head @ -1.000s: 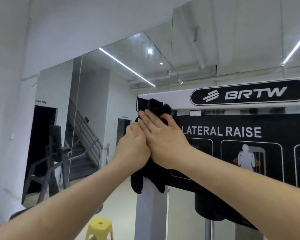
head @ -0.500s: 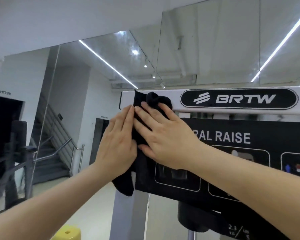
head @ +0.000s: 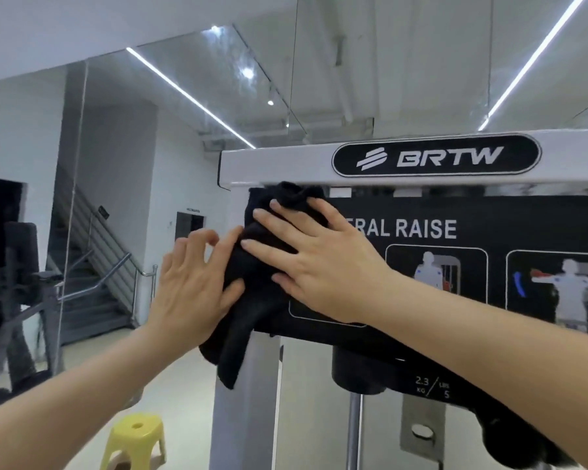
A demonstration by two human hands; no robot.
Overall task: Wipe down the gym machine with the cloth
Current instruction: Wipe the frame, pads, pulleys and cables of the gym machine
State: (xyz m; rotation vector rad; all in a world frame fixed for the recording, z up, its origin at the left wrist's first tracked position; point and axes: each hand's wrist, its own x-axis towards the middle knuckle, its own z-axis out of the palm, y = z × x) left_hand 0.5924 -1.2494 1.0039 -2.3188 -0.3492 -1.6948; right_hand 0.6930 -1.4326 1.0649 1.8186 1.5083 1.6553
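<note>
My right hand (head: pixel 323 269) lies flat on the black cloth (head: pixel 253 266), its fingers (head: pixel 279 223) straight and spread, pressing it against the left end of the black placard (head: pixel 489 228) on the gym machine (head: pixel 279 164), just under the white top beam. My left hand (head: pixel 190 290) meets the cloth's left edge, forefinger and thumb resting on it, the other fingers loosely bent and apart, gripping nothing. The top of the cloth bunches up below the beam and its lower end hangs free past the placard, in front of the grey upright. A yellow stool (head: pixel 134 439) stands on the floor below.
</note>
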